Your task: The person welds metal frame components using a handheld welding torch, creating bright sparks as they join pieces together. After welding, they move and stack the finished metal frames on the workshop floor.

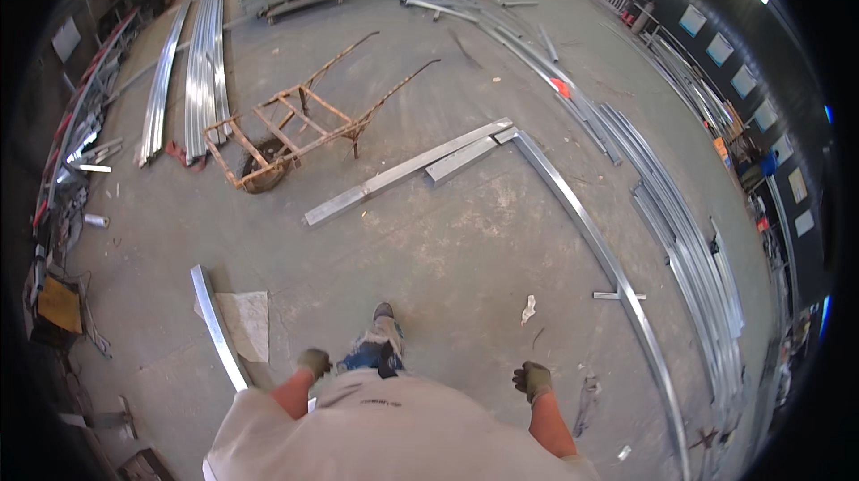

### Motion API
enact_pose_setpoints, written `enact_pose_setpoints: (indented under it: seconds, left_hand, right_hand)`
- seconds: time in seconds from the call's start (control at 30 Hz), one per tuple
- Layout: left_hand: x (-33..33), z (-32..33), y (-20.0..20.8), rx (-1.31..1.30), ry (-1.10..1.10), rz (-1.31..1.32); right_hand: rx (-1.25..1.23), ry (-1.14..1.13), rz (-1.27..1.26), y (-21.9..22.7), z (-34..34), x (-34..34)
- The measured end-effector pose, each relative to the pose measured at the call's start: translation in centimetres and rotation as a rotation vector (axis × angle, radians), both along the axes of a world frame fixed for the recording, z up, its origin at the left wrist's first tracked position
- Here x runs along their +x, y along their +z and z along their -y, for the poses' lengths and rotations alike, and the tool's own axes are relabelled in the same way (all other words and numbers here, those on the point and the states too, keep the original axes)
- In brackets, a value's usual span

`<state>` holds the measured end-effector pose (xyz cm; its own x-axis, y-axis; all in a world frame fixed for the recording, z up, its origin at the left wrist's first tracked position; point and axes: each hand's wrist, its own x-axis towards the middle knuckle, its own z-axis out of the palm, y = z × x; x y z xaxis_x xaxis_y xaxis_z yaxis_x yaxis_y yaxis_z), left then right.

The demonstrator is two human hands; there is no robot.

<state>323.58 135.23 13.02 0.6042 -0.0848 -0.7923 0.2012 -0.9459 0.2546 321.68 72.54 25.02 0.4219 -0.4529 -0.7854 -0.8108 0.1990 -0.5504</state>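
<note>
My left hand (314, 362), in an olive work glove, hangs beside my body with nothing seen in it; its fingers are mostly hidden. A bright metal bar (215, 324) lies on the floor to its left, over a pale sheet (246, 324). My right hand (534, 379), gloved alike, is held out low on the right. Its fingers are loosely bent, a little apart, with nothing between them. A long square metal tube (586, 226) runs along the floor to the right of it. Neither hand touches any metal.
A rusty cart frame (286, 127) stands ahead on the left. Two shorter tubes (407, 168) meet the long tube's far end. A short crosspiece (617, 296) lies at the long tube. Bundled profiles (689, 257) line the right; more long profiles (208, 69) lie far left.
</note>
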Motion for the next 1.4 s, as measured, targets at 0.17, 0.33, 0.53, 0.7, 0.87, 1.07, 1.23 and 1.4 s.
enact_pose_setpoints:
  seconds: [0.17, 0.33, 0.53, 0.7, 0.87, 1.07, 1.23, 1.4]
  left_hand:
    - [17.8, 0.8, 5.3, -0.478, 0.943, 0.018]
    - [35.7, 4.4, 9.6, -0.709, 1.102, 0.156]
    - [48.6, 9.3, 13.3, -0.681, 1.203, 0.209]
    - [57.9, 11.7, 11.9, -0.609, 1.403, 0.237]
    - [70.2, 15.1, 14.2, -0.747, 1.477, 0.406]
    - [80.5, 14.5, 13.3, -0.705, 1.548, 0.333]
    - [91.5, 16.4, 9.4, -0.715, 1.566, 0.187]
    - [104.1, 16.2, 1.7, -0.653, 1.691, -0.017]
  right_hand:
    - [0.009, -0.008, -0.276, -1.0, 0.9, 2.9]
    - [-0.560, 1.484, -0.262, -15.5, 5.3, 4.2]
    - [-0.537, 1.685, 0.059, -16.5, 3.5, 25.3]
    - [0.153, 0.378, -0.323, -11.9, 6.9, 50.6]
    - [-0.091, 0.771, 0.034, -4.1, 10.5, 76.8]
    - [0.083, 0.419, 0.364, 7.8, 2.8, 95.1]
    - [0.186, 0.518, 0.205, 6.4, 4.2, 100.6]
    - [0.053, 0.263, 0.123, 4.6, 9.5, 107.9]
